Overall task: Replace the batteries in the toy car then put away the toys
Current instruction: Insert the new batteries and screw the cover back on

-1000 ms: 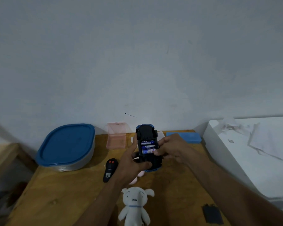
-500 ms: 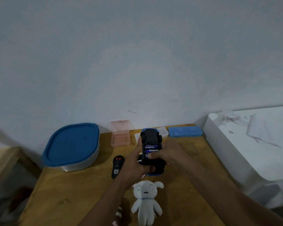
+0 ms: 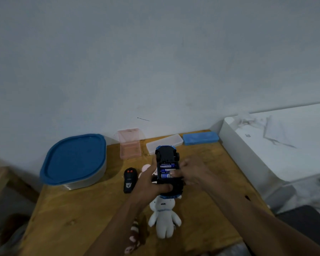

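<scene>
I hold a blue toy car (image 3: 166, 154) upside down above the wooden table (image 3: 81, 215). Its black underside faces me and the battery bay is uncovered, showing blue batteries (image 3: 165, 170). My left hand (image 3: 151, 183) grips the car's near end from the left. My right hand (image 3: 192, 172) is at the car's right side, its thumb pressing on the nearest battery. A black remote (image 3: 130, 180) lies left of the car. A white plush toy (image 3: 164, 217) lies on the table just below my hands.
A large container with a blue lid (image 3: 74, 161) sits at the left. A pink open case (image 3: 130, 146), a clear case (image 3: 164, 143) and a blue case (image 3: 200, 138) line the wall. A striped plush (image 3: 134, 235) lies near the front edge. A white surface (image 3: 277, 145) stands right.
The view has tilted up and shifted, so the black cover at the front right is out of sight. My right thumb has shifted down over the batteries while my left hand keeps holding the car.
</scene>
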`<state>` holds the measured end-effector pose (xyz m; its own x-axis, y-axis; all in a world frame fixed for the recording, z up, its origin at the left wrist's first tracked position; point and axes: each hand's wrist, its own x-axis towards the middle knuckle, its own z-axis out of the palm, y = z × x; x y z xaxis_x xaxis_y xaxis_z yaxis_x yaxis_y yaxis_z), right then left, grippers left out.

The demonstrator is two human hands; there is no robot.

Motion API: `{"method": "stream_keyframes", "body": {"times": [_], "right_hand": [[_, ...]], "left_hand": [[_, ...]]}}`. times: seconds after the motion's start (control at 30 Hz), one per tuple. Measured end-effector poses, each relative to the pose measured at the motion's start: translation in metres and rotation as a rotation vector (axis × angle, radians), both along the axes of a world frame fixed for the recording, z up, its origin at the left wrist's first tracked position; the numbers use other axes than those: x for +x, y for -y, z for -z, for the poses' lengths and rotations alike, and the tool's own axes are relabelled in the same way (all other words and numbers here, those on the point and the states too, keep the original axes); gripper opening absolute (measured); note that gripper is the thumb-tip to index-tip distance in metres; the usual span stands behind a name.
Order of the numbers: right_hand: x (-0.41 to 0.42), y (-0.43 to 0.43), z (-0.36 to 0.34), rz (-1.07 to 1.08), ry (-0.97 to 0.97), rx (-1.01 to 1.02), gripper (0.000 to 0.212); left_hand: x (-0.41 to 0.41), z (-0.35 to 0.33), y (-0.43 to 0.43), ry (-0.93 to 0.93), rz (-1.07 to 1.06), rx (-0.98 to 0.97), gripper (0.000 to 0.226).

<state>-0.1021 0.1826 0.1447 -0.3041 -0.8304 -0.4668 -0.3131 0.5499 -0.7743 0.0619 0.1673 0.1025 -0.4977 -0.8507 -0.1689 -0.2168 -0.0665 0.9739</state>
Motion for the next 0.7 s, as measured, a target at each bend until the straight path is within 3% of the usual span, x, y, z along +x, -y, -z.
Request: {"method": "stream_keyframes", "body": {"times": [0.33, 0.47, 0.7], "right_hand": [[-0.044, -0.046, 0.022, 0.173, 0.158, 0.076, 0.015], [-0.08, -0.066, 0.034, 0.174, 0.213, 0.103, 0.014], [-0.172, -0.087, 0.062, 0.131, -0.127, 0.034, 0.008]], "left_hand": [[-0.045, 0.024, -0.03, -0.073, 0.101, 0.048, 0.101], [-0.077, 0.033, -0.042, -0.047, 0.11, 0.007, 0.093], [-0.127, 0.053, -0.07, -0.01, 0.067, 0.132, 0.101]]}}
